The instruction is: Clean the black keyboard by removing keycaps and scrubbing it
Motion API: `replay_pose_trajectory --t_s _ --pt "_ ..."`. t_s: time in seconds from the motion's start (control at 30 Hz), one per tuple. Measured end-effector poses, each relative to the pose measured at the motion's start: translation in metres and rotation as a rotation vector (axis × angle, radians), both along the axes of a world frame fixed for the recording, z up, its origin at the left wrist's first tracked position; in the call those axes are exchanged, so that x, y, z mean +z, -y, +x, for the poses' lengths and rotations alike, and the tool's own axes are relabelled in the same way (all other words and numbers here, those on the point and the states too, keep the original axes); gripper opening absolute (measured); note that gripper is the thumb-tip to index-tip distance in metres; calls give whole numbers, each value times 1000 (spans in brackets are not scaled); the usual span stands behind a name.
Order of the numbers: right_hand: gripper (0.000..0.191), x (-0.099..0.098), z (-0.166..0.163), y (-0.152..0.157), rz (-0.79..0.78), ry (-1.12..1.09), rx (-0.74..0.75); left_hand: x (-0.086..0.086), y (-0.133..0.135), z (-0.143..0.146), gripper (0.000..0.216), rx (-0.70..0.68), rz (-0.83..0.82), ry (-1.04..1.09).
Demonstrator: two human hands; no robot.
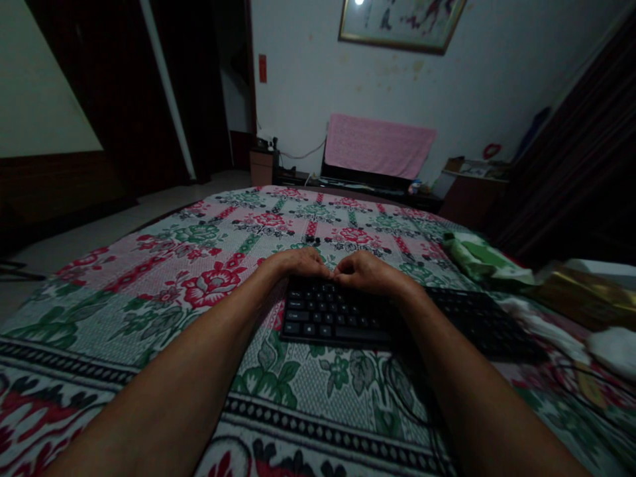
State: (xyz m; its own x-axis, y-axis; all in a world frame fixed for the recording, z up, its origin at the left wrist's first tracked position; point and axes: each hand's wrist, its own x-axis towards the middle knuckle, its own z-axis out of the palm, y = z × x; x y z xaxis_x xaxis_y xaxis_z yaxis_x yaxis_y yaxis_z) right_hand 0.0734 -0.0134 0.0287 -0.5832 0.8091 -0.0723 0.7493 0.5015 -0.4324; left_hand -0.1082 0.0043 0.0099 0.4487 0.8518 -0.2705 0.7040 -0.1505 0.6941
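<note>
A black keyboard [348, 321] lies on a flower-patterned cloth [211, 285]. Over its far left edge, near the top row of keys, my left hand [304, 262] and my right hand [365, 270] meet at the fingertips. The fingers of both are closed in a pinch. Whatever they hold, if anything, is too small or hidden to make out. My right forearm crosses over the middle of the keyboard and covers some of its keys. A thin black cable [397, 391] lies curled on the cloth by the keyboard's near edge.
Right of the keyboard lie a crumpled white cloth [541, 328], a green and white packet [484, 258] and a gold-coloured box [581, 291]. Beyond the bed, a pink towel [377, 144] hangs over a dark screen by the wall. A framed picture [402, 23] hangs above.
</note>
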Motion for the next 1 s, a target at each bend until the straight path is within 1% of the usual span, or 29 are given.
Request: replay_pose_trajectory --t_s 0.13,0.23,0.4,0.5,0.8,1.0 --pt "24 -3 1 -2 -44 -52 -4 0 -1 -1 36 -15 39 -26" --pt "21 -6 2 -3 -65 -85 -34 0 -1 -1 38 -2 13 -5" --pt "25 -7 7 -4 -213 -164 -42 -3 -2 -3 44 -13 -56 51" --pt "27 -7 11 -6 -257 -186 -37 -5 -4 -3 40 -22 -50 68" --pt "27 -9 12 -9 -238 -165 -32 -1 -2 -2 27 7 -17 14" --pt "24 -9 9 -6 -199 -160 -55 -2 -2 -2 25 2 -13 9"
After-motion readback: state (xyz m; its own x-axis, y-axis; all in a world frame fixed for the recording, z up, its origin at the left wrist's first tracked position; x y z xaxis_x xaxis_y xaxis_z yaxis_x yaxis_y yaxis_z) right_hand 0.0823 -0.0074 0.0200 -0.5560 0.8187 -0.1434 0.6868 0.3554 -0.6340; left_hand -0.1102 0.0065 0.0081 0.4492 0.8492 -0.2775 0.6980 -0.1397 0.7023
